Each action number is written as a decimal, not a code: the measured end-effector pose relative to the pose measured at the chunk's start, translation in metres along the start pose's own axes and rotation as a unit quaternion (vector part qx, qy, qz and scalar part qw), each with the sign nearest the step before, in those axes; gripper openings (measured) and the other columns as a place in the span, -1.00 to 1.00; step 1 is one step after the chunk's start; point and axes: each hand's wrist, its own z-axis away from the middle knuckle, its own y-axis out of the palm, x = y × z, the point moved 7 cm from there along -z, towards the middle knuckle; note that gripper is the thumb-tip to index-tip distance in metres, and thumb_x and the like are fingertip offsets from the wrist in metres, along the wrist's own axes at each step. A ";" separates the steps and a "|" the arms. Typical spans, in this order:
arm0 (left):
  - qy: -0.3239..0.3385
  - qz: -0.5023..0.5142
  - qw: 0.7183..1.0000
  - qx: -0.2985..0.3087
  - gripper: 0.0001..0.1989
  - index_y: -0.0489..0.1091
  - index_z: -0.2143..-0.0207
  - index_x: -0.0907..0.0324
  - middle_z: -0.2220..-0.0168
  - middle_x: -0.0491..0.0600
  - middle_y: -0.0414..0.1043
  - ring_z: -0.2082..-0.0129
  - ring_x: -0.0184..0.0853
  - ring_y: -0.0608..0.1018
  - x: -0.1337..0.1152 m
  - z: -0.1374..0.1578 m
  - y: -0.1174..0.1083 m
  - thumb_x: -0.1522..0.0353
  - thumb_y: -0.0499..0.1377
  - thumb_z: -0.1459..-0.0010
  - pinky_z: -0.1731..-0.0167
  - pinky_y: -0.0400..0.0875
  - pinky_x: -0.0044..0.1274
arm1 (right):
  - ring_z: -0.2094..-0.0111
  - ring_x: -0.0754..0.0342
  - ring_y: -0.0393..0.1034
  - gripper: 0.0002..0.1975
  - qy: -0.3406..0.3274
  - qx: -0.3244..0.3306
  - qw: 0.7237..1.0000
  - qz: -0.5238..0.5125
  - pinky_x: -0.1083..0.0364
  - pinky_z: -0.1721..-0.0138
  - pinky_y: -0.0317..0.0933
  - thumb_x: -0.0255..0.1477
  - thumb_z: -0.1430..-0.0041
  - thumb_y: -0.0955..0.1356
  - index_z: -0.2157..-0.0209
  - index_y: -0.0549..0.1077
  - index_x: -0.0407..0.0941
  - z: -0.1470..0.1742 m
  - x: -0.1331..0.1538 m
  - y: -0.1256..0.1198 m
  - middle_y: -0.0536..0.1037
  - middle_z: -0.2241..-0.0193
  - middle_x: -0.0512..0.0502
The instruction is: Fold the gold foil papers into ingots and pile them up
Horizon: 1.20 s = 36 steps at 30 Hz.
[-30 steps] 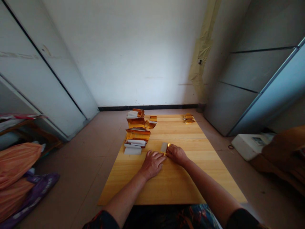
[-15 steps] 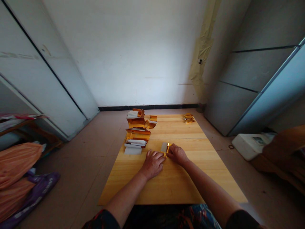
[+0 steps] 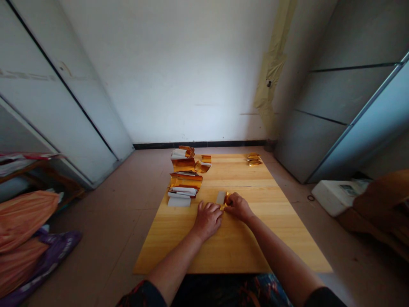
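Note:
A small sheet of gold foil paper (image 3: 220, 197) with a pale grey back lies partly folded on the wooden table, between my two hands. Closed on its raised right side is my right hand (image 3: 239, 207), thumb and fingers pinching the gold edge. My left hand (image 3: 207, 218) rests palm down at the sheet's near left, its fingers spread and their tips pressing on the paper. Part of the fold is hidden under my fingers. To the left are stacks of gold foil sheets (image 3: 186, 181), some showing their pale backs.
Several folded gold paper pieces (image 3: 254, 159) lie at the table's far right corner. The wooden table (image 3: 255, 251) stands near a white wall. A white box (image 3: 334, 196) is on the floor at right, and orange and purple bags (image 3: 28, 238) at left.
My right hand has tilted the gold edge slightly while keeping its pinch. My left hand has shifted a little to the right along the paper. The stacks have not moved.

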 end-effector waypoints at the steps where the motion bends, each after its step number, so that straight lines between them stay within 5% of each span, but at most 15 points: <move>1: -0.004 -0.001 1.000 -0.004 -0.83 0.41 0.21 0.02 0.10 -0.07 0.44 0.07 -0.24 0.37 0.000 0.000 0.000 0.38 0.11 -0.14 -0.09 -0.04 -0.14 | 0.39 0.17 0.29 -0.94 0.002 0.000 1.000 -0.007 0.22 0.34 0.13 -0.49 0.08 0.38 0.47 0.42 -0.14 0.000 -0.001 0.000 0.41 0.40 0.00; 8: -0.034 -0.007 0.999 -0.016 -0.91 0.44 0.36 0.06 0.23 -0.08 0.46 0.13 -0.25 0.38 -0.002 -0.010 0.002 0.32 0.14 -0.15 -0.09 -0.06 -0.12 | 0.25 0.12 0.32 -0.84 -0.043 0.007 0.999 -0.005 0.17 0.19 0.15 -0.62 0.03 0.32 0.39 0.48 -0.13 -0.004 0.000 -0.008 0.47 0.31 -0.07; 11: -0.058 -0.018 0.998 -0.028 -0.91 0.43 0.39 0.09 0.31 -0.06 0.46 0.17 -0.24 0.38 -0.002 -0.017 0.004 0.35 0.13 -0.14 -0.08 -0.05 -0.13 | 0.16 0.06 0.29 -0.84 -0.079 0.008 0.995 0.058 0.12 0.14 0.11 -0.53 -0.09 0.31 0.30 0.50 -0.08 0.004 0.009 -0.013 0.49 0.20 -0.09; 18: -0.072 -0.012 0.996 -0.050 -0.82 0.43 0.32 0.07 0.26 -0.05 0.49 0.15 -0.23 0.39 0.010 -0.019 0.002 0.47 0.06 -0.15 -0.04 0.02 -0.18 | 0.16 -0.01 0.24 -0.84 -0.044 0.026 0.978 0.205 0.08 0.22 0.06 -0.41 -0.19 0.25 0.30 0.48 -0.06 0.029 0.030 -0.010 0.47 0.25 -0.15; 28: 0.011 -0.001 1.000 -0.012 -0.82 0.45 0.43 0.12 0.34 -0.05 0.49 0.17 -0.28 0.41 0.018 -0.028 0.001 0.46 0.08 -0.15 0.06 0.15 -0.35 | 0.22 0.06 0.25 -0.81 -0.102 0.040 0.979 0.174 0.12 0.27 0.03 -0.39 -0.23 0.24 0.35 0.49 -0.06 0.040 0.037 -0.001 0.46 0.28 -0.08; 36: 0.005 -0.013 1.000 -0.017 -0.79 0.40 0.32 0.07 0.21 -0.10 0.49 0.12 -0.32 0.43 0.016 -0.018 0.000 0.49 0.01 -0.20 -0.12 -0.02 -0.21 | 0.15 0.03 0.25 -0.80 -0.124 0.006 0.984 0.129 0.10 0.17 0.06 -0.35 -0.24 0.24 0.23 0.49 -0.03 0.037 0.016 -0.010 0.46 0.14 -0.11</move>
